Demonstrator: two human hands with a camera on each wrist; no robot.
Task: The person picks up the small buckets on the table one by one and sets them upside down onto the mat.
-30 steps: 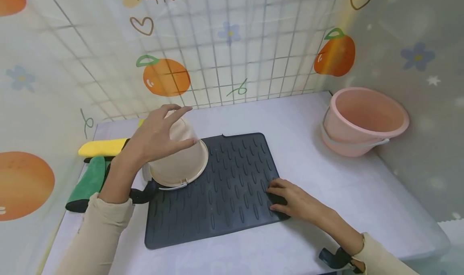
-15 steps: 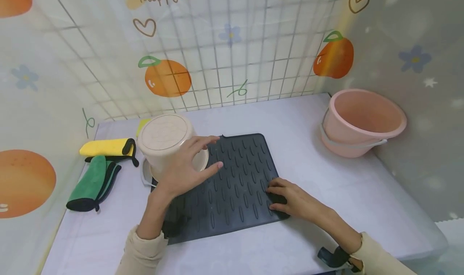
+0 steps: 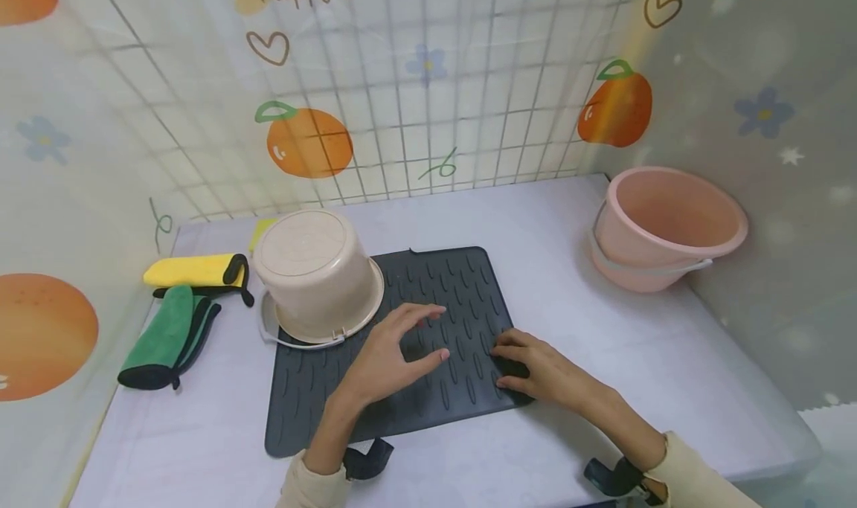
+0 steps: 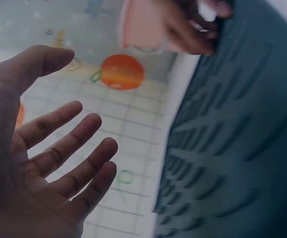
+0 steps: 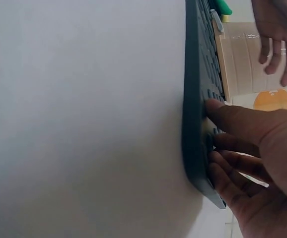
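An upside-down beige bucket (image 3: 315,274) with a pale wire handle stands on the back left part of a dark grey ribbed mat (image 3: 415,389). My left hand (image 3: 384,363) is held over the mat's middle, thumb spread from loosely bent fingers, and holds nothing. In the left wrist view its palm and spread fingers (image 4: 69,148) show in the air. My right hand (image 3: 542,367) rests at the mat's near right corner. The right wrist view shows its thumb and fingertips (image 5: 214,106) touching the mat's ribbed top.
A pink bucket (image 3: 636,233) stands upright at the back right. Folded yellow cloth (image 3: 194,271) and green cloth (image 3: 157,344) lie left of the mat on the white-covered table (image 3: 535,240). A printed curtain (image 3: 455,84) hangs behind.
My left hand has moved from over the beige bucket toward the right and nearer, to above the middle of the mat. The right hand and both buckets have stayed in place.
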